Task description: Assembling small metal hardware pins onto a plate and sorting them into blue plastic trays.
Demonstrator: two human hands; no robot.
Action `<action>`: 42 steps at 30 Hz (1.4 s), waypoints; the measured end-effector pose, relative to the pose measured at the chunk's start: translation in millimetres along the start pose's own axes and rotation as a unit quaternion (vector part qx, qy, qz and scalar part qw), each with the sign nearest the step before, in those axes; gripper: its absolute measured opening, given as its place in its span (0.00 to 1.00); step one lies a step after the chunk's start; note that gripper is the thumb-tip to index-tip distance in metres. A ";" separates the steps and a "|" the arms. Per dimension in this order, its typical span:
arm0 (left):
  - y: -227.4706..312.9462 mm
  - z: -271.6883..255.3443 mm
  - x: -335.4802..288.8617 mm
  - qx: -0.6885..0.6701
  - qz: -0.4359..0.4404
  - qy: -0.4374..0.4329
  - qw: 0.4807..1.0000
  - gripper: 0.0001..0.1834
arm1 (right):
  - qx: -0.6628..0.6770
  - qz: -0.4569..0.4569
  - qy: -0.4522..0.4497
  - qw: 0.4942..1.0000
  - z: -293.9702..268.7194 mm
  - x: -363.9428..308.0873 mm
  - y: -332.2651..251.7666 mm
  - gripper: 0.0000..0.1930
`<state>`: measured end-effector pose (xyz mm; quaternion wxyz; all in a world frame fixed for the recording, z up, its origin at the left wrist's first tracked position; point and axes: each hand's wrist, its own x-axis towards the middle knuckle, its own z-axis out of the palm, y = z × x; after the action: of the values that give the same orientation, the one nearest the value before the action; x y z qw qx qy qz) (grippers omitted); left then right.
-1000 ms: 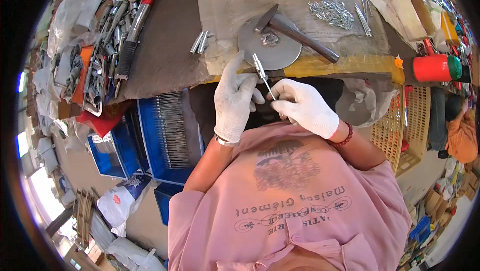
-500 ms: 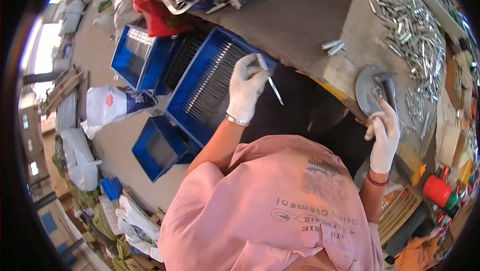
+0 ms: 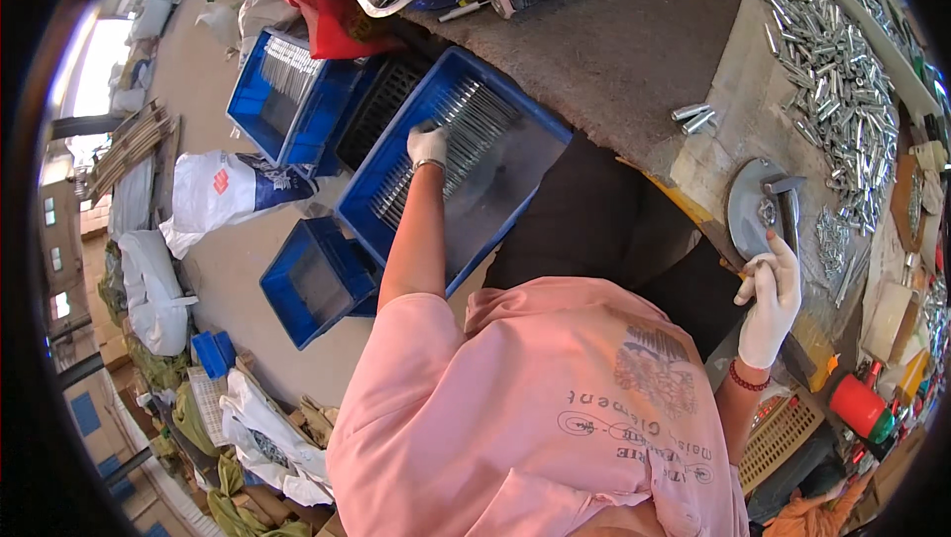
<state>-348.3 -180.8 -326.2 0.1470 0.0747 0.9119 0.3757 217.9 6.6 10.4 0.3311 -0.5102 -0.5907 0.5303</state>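
My left hand (image 3: 428,146), in a white glove, reaches into a large blue crate (image 3: 359,212). It is on or just above a row of thin metal rods (image 3: 475,131) lying side by side; its fingertips are hidden, so whether it grips one does not show. On the right, my gloved right hand (image 3: 771,304) is raised at the bench edge with its index finger stretched out and the thumb apart, nothing visible between them. Its index fingertip is close to a hammer (image 3: 790,208), which lies across a round grey metal plate (image 3: 743,205). Small metal parts rest on that plate.
Two short metal tubes (image 3: 692,119) lie on the bench (image 3: 644,52), with a heap of similar tubes (image 3: 832,71) behind. Smaller blue crates (image 3: 307,284) stand at the left, near a white sack (image 3: 213,190). A red can (image 3: 854,406) is at the right.
My left hand has moved left and down into the large crate from above its near side; the thin metal rod it held is no longer visible in it. My right hand has stayed near the plate.
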 end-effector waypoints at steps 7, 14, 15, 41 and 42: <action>15.6 -9.8 -21.1 0.081 0.095 0.101 0.987 0.24 | 0.034 -0.005 -0.016 0.999 1.7 -3.2 -2.2 0.19; 250.5 -63.7 -139.6 -0.172 0.284 0.152 0.931 0.07 | 0.057 0.048 -0.037 0.997 -4.8 -4.3 -6.4 0.18; 276.7 -69.0 -160.3 -0.189 0.327 0.089 0.922 0.07 | 0.066 0.046 -0.044 0.996 -4.9 -4.5 -6.9 0.18; 417.3 6.3 -270.0 0.092 0.452 -0.419 0.782 0.19 | -0.450 0.020 0.318 0.834 -247.0 99.3 44.8 0.16; 415.4 7.4 -267.9 0.073 0.437 -0.431 0.786 0.18 | -0.449 0.018 0.320 0.834 -256.5 114.3 53.4 0.16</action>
<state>-81.9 51.5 19.4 0.3392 0.6300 0.6482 0.2603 440.7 185.2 -2.2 0.2268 -0.7543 -0.6158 0.0199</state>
